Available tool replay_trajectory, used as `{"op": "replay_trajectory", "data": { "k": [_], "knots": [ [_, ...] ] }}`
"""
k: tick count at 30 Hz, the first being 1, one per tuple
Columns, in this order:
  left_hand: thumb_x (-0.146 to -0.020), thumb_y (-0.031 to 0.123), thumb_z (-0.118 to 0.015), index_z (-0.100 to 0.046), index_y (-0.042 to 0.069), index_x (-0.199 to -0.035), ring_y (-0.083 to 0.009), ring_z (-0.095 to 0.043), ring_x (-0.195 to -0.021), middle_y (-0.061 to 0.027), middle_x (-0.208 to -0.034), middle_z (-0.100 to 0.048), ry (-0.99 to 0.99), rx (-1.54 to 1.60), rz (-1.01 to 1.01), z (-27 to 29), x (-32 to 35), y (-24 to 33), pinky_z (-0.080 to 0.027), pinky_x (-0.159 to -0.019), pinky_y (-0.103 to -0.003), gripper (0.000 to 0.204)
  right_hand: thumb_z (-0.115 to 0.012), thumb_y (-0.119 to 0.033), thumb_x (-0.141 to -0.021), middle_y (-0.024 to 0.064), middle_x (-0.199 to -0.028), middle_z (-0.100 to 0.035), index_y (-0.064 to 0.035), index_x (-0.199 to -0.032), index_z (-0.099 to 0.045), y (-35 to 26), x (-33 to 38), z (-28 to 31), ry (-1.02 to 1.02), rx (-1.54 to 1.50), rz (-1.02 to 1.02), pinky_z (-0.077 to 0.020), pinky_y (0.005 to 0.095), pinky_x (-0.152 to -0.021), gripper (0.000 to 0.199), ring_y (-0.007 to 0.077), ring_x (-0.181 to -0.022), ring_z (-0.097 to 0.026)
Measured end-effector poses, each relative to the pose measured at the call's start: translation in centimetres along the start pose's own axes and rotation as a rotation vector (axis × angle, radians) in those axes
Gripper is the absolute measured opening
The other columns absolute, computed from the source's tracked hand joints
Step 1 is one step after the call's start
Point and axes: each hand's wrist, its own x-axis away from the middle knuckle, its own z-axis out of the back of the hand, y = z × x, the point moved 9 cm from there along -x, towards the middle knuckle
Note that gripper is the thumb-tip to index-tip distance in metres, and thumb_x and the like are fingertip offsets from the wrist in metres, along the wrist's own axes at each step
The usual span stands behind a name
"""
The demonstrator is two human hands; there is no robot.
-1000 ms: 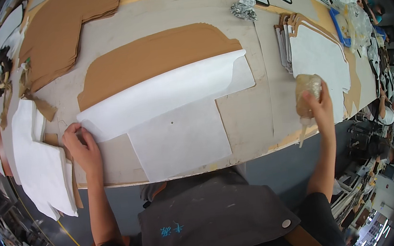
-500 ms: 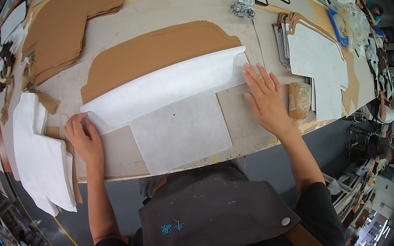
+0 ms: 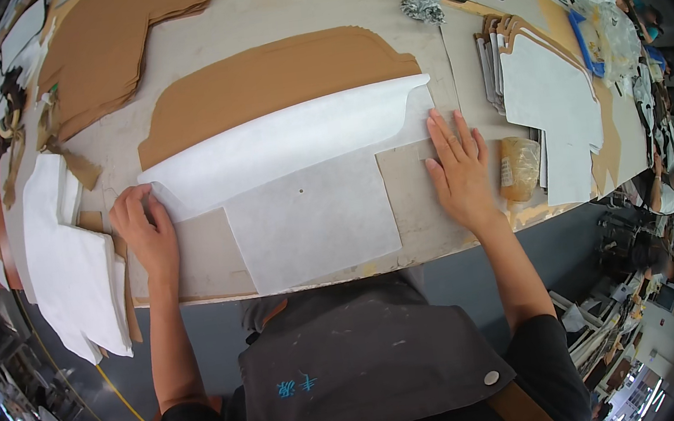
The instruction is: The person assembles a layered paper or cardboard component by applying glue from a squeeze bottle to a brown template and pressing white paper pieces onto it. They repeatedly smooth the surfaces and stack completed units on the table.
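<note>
A brown piece [image 3: 280, 75] with a curved upper edge lies on the table in front of me. Over its lower part is a white sheet [image 3: 287, 137], its upper edge folded or curling over, with a wide flap [image 3: 313, 221] reaching toward me and a small hole in it. At the sheet's left corner my left hand [image 3: 144, 228] has its fingers curled and thumb bent in, closed on the edge. My right hand [image 3: 461, 167] lies flat at the sheet's right end, fingers stretched, fingertips touching its edge.
White cut pieces [image 3: 72, 257] overhang the table's left front edge. Stacked brown pieces [image 3: 103, 54] lie at the far left. To the right are a tan tape roll [image 3: 519, 169], a stack of white-faced pieces [image 3: 548, 95] and a crumpled silvery ball [image 3: 422, 5]. Other people are at the far right.
The view has shifted slightly, so the things on the table appear a little further right and up. Both hands keep nearly the same poses at the sheet's two ends.
</note>
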Motion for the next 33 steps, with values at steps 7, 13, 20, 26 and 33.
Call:
{"op": "replay_trajectory", "data": {
  "k": [7,13,20,26,33],
  "knots": [
    [-0.088,-0.005,-0.061,-0.064,0.005,-0.109,-0.0346,-0.051,-0.108,-0.0148,-0.115,-0.061,0.009,0.005,0.005,0.00,0.06,-0.16,-0.043,-0.093,-0.043,0.023,-0.048,-0.024,-0.102,0.0035,-0.165,-0.030,-0.0072,-0.155,-0.037,0.09,0.03,-0.18,-0.019,0.012,-0.016,-0.0118,0.0547,-0.122,0.057,0.0333,-0.154,-0.019],
    [-0.088,-0.003,-0.062,-0.065,0.005,-0.108,-0.0340,-0.051,-0.106,-0.0144,-0.114,-0.061,0.014,-0.017,-0.002,0.05,-0.10,-0.03,-0.043,-0.091,-0.042,0.022,-0.048,-0.024,-0.102,0.0021,-0.165,-0.030,-0.0095,-0.156,-0.036,0.26,0.00,-0.24,-0.016,0.071,-0.021,-0.0119,0.0543,-0.122,0.057,0.0331,-0.154,-0.019],
    [-0.086,-0.003,-0.063,-0.065,0.005,-0.106,-0.0334,-0.051,-0.105,-0.0134,-0.114,-0.061,0.020,-0.020,-0.001,0.13,-0.12,-0.01,-0.045,-0.088,-0.041,0.022,-0.047,-0.024,-0.102,0.0026,-0.165,-0.031,-0.0106,-0.157,-0.035,0.35,0.03,-0.72,-0.020,0.070,-0.042,-0.0116,0.0534,-0.122,0.058,0.0335,-0.154,-0.019],
    [-0.085,-0.004,-0.063,-0.065,0.005,-0.106,-0.0336,-0.051,-0.105,-0.0134,-0.113,-0.061,0.018,0.001,0.010,-0.05,-0.47,0.09,-0.045,-0.088,-0.042,0.023,-0.046,-0.025,-0.103,0.0050,-0.165,-0.031,-0.0096,-0.157,-0.034,0.25,-0.13,-0.65,-0.009,0.063,-0.044,-0.0110,0.0523,-0.123,0.057,0.0342,-0.155,-0.018],
    [-0.084,-0.005,-0.063,-0.065,0.005,-0.106,-0.0340,-0.051,-0.105,-0.0136,-0.112,-0.060,0.022,-0.019,0.004,-0.07,-0.47,-0.08,-0.044,-0.089,-0.042,0.024,-0.045,-0.025,-0.103,0.0067,-0.166,-0.029,-0.0076,-0.158,-0.032,0.11,-0.18,-0.81,-0.011,0.064,-0.047,-0.0105,0.0534,-0.123,0.059,0.0344,-0.155,-0.017]
  ]
}}
